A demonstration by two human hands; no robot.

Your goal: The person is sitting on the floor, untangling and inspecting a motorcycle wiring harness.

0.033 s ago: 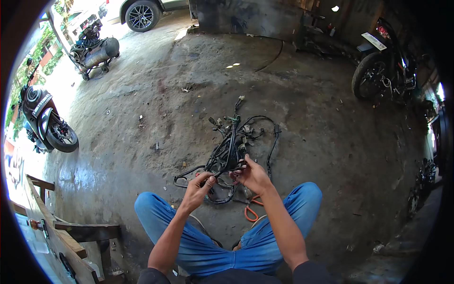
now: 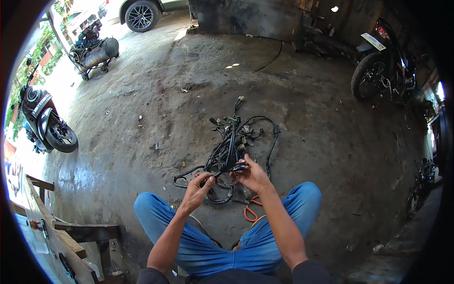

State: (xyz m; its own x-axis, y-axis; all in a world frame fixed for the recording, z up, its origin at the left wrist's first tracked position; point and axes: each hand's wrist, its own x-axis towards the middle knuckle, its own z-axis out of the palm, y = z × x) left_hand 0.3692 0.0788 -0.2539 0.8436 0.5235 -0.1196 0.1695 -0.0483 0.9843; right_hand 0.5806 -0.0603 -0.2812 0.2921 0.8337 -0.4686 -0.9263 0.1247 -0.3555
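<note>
A tangled black wiring harness [image 2: 231,144] lies on the ground before me, with several connectors at its far end. My left hand [image 2: 197,189] is closed, its thumb and fingers pinching a black cable of the harness at the near side. Beside it, my right hand [image 2: 254,179] is closed around a dark, shiny black strip [image 2: 240,167] next to the bundle; whether this strip belongs to the harness I cannot tell. Below my right hand lies a tool with orange loop handles [image 2: 250,215], like scissors, partly hidden by my forearm.
A wooden bench frame [image 2: 87,232] stands at the near left. Motorbikes are parked at the left [image 2: 52,125] and far right [image 2: 378,71]. An air compressor [image 2: 97,52] and a car wheel [image 2: 142,16] are farther off. My bent knees flank the harness on rough concrete.
The dark strip at my right fingertips shows more plainly and has shifted slightly. My left hand stays in place on the cable.
</note>
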